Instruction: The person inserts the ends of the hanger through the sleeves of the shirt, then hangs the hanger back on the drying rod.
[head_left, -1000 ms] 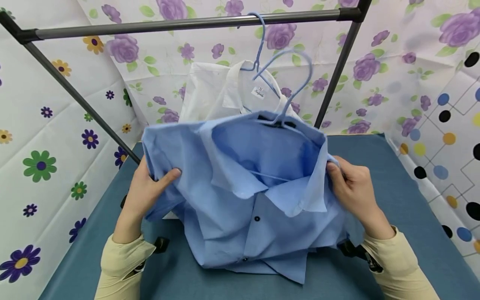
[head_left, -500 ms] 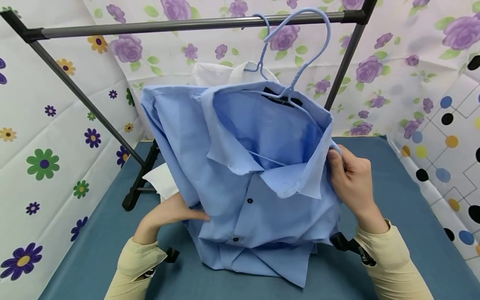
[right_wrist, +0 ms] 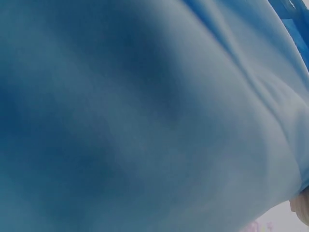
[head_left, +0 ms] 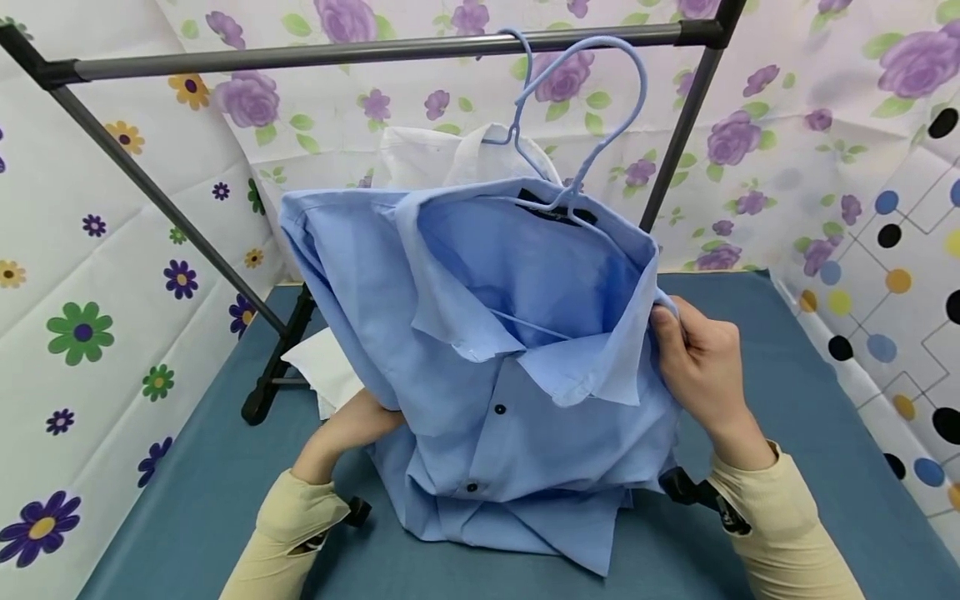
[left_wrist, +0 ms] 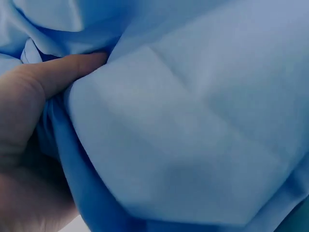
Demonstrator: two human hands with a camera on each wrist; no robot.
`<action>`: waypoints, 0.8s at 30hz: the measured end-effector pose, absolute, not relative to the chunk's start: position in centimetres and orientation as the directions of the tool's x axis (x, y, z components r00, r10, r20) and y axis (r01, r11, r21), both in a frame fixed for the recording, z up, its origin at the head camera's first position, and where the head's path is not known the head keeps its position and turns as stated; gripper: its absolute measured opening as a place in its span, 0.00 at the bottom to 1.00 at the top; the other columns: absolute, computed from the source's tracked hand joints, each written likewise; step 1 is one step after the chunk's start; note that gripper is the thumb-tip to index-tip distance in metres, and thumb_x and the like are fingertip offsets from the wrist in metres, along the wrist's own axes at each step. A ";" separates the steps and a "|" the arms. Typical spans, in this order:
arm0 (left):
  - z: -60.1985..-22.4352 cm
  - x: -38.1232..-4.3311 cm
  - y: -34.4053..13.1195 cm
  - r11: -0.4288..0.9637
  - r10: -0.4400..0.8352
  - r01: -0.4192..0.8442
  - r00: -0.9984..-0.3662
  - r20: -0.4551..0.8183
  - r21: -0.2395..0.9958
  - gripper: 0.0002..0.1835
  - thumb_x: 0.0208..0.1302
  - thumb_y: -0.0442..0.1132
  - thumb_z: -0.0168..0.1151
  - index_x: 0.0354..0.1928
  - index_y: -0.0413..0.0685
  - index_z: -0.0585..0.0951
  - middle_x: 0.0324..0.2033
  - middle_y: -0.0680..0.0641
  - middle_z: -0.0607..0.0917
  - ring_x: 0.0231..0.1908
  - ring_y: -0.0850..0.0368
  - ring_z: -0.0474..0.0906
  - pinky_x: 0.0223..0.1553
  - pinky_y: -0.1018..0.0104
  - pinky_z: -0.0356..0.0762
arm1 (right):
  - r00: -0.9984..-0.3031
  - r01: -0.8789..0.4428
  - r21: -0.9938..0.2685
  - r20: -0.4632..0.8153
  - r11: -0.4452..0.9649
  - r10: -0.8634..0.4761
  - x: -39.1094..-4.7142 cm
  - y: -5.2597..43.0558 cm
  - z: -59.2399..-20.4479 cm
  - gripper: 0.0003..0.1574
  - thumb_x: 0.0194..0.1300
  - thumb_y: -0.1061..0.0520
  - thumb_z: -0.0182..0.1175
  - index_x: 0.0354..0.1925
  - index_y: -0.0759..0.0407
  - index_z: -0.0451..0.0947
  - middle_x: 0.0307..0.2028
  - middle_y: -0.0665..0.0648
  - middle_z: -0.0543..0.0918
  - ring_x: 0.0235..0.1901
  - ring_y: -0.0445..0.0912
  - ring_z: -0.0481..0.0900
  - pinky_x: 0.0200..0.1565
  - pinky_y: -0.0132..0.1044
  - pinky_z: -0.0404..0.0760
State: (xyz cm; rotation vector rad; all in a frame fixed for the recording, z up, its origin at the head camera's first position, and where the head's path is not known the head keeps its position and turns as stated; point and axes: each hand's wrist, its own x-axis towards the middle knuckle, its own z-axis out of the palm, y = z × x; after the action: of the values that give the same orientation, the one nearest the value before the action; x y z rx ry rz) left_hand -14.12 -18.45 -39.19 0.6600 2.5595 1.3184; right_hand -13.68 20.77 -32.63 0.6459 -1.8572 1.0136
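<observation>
1. Your blue shirt [head_left: 487,350] sits on its blue hanger [head_left: 577,125], raised above the table [head_left: 750,517], its hook just below the rail [head_left: 300,55].
2. Your right hand [head_left: 697,358] pinches the shoulder edge; your left hand [head_left: 352,425] has its fingers curled into cloth underneath.
3. You look mid-hanging; next, lift the hook over the rail beside the white shirt [head_left: 442,154].
4. Since a moment ago, your left hand went from the shoulder to underneath.

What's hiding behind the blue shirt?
Behind the blue shirt a white shirt hangs on the rail; only its collar and a bottom corner show. The left hand reaches under the blue fabric, fingers mostly covered.
</observation>
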 end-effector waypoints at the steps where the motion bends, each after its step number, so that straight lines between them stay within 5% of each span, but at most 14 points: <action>1: -39.3 -14.3 -18.8 0.500 0.460 0.298 -0.887 0.042 0.813 0.33 0.60 0.34 0.62 0.64 0.34 0.59 0.59 0.35 0.65 0.54 0.42 0.67 0.50 0.49 0.66 | -0.459 -0.761 -0.380 0.888 0.526 -0.022 -13.7 20.8 -32.6 0.26 0.69 0.47 0.51 0.20 0.61 0.71 0.12 0.44 0.55 0.10 0.36 0.51 0.18 0.25 0.51; 9: -39.7 -16.2 -24.0 0.587 0.299 0.270 -0.948 0.105 0.763 0.34 0.66 0.47 0.55 0.69 0.43 0.57 0.61 0.38 0.66 0.56 0.43 0.67 0.53 0.47 0.64 | -0.475 -0.768 -0.412 0.880 0.490 -0.005 -14.0 20.9 -32.7 0.24 0.69 0.51 0.52 0.20 0.62 0.72 0.11 0.45 0.56 0.10 0.36 0.53 0.18 0.25 0.52; 15: -36.2 -16.6 -26.2 0.642 0.050 0.211 -0.971 0.234 0.737 0.33 0.65 0.53 0.54 0.65 0.39 0.64 0.56 0.34 0.71 0.52 0.39 0.70 0.49 0.45 0.66 | -0.489 -0.761 -0.411 0.872 0.501 -0.029 -14.5 20.7 -33.2 0.22 0.70 0.51 0.51 0.22 0.62 0.73 0.12 0.45 0.57 0.10 0.37 0.55 0.17 0.26 0.53; 21: -32.2 -17.2 -27.0 0.589 -0.196 0.210 -0.900 0.390 0.781 0.29 0.64 0.46 0.57 0.63 0.40 0.66 0.56 0.42 0.72 0.54 0.50 0.68 0.54 0.54 0.64 | -0.515 -0.772 -0.419 0.853 0.478 -0.083 -14.9 20.2 -33.6 0.19 0.70 0.51 0.50 0.26 0.60 0.75 0.12 0.46 0.57 0.10 0.37 0.57 0.17 0.27 0.55; 24: -30.6 -17.9 -27.3 0.624 -0.285 0.272 -0.793 0.538 0.733 0.16 0.62 0.41 0.58 0.46 0.36 0.74 0.40 0.42 0.75 0.40 0.53 0.69 0.43 0.66 0.64 | -0.530 -0.783 -0.425 0.838 0.455 -0.130 -15.0 20.0 -33.6 0.19 0.70 0.48 0.50 0.33 0.60 0.79 0.13 0.47 0.62 0.12 0.36 0.63 0.18 0.28 0.59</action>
State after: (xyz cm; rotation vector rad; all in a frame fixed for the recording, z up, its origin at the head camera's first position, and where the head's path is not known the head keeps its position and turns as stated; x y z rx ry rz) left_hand -17.86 -27.28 -30.58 -0.0158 3.3747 1.7385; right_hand -15.05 19.97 -33.62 0.7633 -1.9468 1.0922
